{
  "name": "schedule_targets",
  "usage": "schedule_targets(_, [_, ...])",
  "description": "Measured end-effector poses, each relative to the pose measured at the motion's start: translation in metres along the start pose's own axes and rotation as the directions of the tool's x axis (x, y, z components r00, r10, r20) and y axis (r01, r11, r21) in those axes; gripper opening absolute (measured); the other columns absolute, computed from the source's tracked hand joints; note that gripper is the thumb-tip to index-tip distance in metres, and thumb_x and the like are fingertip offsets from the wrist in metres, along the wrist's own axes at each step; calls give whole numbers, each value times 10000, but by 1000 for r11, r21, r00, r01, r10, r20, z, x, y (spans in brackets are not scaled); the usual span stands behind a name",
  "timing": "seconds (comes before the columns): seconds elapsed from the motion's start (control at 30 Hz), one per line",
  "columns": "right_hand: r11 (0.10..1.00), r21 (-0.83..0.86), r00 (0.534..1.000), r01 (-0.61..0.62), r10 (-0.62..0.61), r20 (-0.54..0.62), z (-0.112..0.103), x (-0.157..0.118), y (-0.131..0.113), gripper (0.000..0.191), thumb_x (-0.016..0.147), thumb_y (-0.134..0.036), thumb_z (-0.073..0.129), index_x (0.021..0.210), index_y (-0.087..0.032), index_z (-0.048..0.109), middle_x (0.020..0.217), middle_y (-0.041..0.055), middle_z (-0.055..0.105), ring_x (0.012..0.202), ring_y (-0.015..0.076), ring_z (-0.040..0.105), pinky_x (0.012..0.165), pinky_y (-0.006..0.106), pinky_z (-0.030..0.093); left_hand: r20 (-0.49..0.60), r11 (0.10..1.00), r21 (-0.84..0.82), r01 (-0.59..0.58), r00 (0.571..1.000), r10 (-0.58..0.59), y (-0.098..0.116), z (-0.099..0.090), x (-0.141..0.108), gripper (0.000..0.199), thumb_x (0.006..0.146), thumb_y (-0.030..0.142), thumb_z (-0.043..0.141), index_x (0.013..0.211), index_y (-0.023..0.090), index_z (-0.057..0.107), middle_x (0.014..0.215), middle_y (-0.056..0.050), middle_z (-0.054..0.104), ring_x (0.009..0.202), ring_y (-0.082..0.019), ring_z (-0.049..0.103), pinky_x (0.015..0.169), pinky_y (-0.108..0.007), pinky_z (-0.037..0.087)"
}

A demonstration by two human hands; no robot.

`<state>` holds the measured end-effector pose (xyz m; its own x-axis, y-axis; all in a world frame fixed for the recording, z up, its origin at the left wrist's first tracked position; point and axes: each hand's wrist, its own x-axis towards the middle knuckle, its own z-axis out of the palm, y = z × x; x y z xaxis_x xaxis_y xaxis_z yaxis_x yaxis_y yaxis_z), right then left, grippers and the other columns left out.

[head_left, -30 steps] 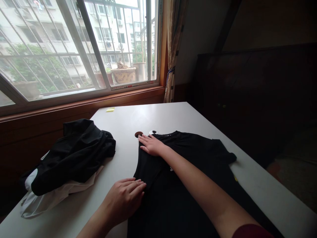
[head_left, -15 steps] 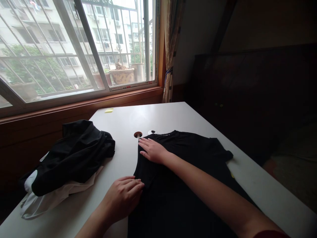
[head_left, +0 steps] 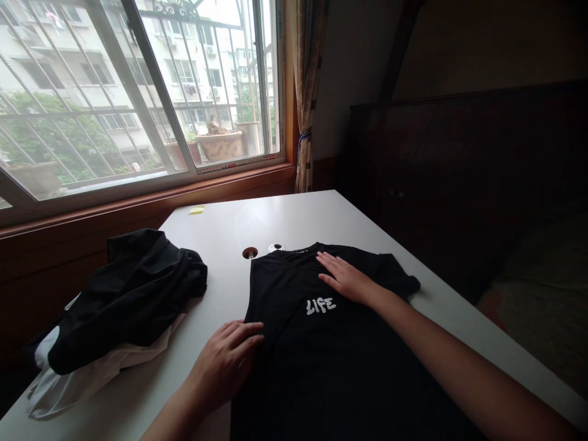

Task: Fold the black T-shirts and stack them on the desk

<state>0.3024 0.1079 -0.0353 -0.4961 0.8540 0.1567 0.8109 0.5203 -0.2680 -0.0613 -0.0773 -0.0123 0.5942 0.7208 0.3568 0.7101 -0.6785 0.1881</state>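
Observation:
A black T-shirt (head_left: 294, 355) with white lettering on its chest lies spread on the white table (head_left: 220, 229), its collar toward the far edge. My right hand (head_left: 346, 278) rests flat on the shirt just below the collar, fingers stretched out toward the left. At the shirt's left edge is my left hand (head_left: 236, 349), its fingers extended and their tips on the fabric near the sleeve. Neither hand grips the cloth. The lower part of the shirt runs out of view at the bottom.
A heap of black clothes (head_left: 133, 294) with a white garment (head_left: 87, 380) under it lies on the table's left side. Beyond the collar are a round cable hole (head_left: 250, 253) and a hole cover (head_left: 276, 248). A yellow sticky note (head_left: 197, 210) lies near the window.
My right hand has slid from the shirt's left shoulder area to the right, below the collar, uncovering the white lettering. My left hand stays at the left edge, its fingers slightly more extended.

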Motion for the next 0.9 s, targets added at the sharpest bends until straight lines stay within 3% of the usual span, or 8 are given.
schedule_targets(0.13, [984,-64,985,-164,159,-73,-3,-30,43,576,1027,-459,307,1577,-288,318,1636,32,295,1508,239,264,1232,448,251,-31,994,26,107,994,-106,-2,8,22,394,992,180,440,1371,236,533,1521,-98,485,1302,-257,560,1055,-453,522])
schedule_targets(0.3, [976,-100,977,-193,182,-109,2,-47,52,582,1018,-427,302,1570,-246,336,1632,47,307,1505,247,275,1232,472,247,7,966,82,243,970,-245,-7,33,88,493,1032,323,414,1487,136,428,1582,-168,382,1443,-306,398,1139,-510,425])
schedule_targets(0.4, [972,-123,976,-198,185,-113,3,-47,48,571,1018,-422,301,1548,-226,381,1623,61,331,1510,243,263,1230,475,247,56,898,174,405,906,-420,-15,56,125,578,1034,387,400,1507,56,393,1608,-205,293,1503,-333,248,1200,-531,310])
schedule_targets(0.47, [969,-139,975,-207,193,-108,2,-49,44,574,1020,-437,299,1524,-193,425,1612,81,350,1511,248,261,1232,475,242,58,848,221,483,861,-505,-21,69,136,626,1037,427,374,1513,22,378,1611,-219,261,1512,-348,203,1219,-545,251])
schedule_targets(0.53, [966,-155,976,-205,190,-105,2,-51,37,584,1021,-452,297,1503,-164,457,1604,97,361,1511,257,261,1235,482,231,51,827,235,510,843,-535,-27,75,136,665,1036,463,350,1514,1,370,1610,-227,253,1517,-351,184,1233,-546,201])
schedule_targets(0.67, [962,-179,972,-207,181,-152,9,-59,8,571,1022,-434,306,1500,-164,463,1588,106,386,1510,278,263,1239,532,181,33,830,262,493,854,-519,-37,73,116,696,1027,524,318,1534,50,362,1624,-174,253,1525,-310,180,1248,-496,179])
schedule_targets(0.9, [993,-106,991,-53,39,-132,31,-72,-84,589,1011,-431,377,1535,-166,409,1615,111,321,1504,274,280,1234,501,230,-1,821,333,464,871,-491,-58,60,65,689,1022,539,315,1537,84,366,1620,-147,289,1520,-301,208,1236,-481,213])
